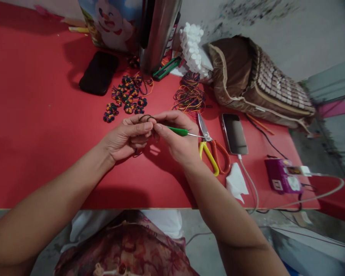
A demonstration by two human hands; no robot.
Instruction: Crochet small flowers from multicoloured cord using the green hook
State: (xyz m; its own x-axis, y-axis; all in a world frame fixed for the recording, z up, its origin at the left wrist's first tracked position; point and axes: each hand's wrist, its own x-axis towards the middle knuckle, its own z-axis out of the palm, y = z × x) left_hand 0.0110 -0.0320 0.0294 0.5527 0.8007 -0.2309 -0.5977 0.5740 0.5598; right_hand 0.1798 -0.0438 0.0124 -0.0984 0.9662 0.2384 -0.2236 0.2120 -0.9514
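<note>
Over a red table (46, 130), the left hand (129, 137) pinches dark thread (146, 115) while the right hand (181, 140) grips a green-handled tool (178, 131), shaft toward three o'clock. The thread should handle light and limp, best pinched beside its loop; the stiff tool, by its handle.

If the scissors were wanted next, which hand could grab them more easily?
Probably the right hand: it is beside the scissors, though it holds a green tool. The left hand is farther away and pinches dark thread.
</note>
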